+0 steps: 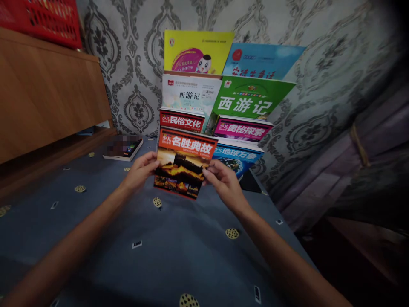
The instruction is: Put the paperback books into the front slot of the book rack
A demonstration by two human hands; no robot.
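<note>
Between my two hands stands an orange-topped book (183, 164) with a Great Wall picture on its cover, tilted slightly back. My left hand (142, 169) pinches its left edge, and my right hand (225, 183) grips the right edge. Right behind it is a red book (182, 120). Beside it, partly behind my right fingers, a blue book (243, 157) shows a globe. A magenta book (243, 129) rises above that one. Farther back stand a white book (188, 94), a green book (252, 99), a yellow book (198, 49) and a light blue book (263, 59), in stepped rows.
Another book (124, 148) lies flat at the back left, near a wooden cabinet (54, 89) with a red plastic basket (41, 21) on top. A dark blue patterned cloth (105, 238) covers the surface. Patterned wallpaper (137, 64) is behind; a curtain (345, 170) hangs at right.
</note>
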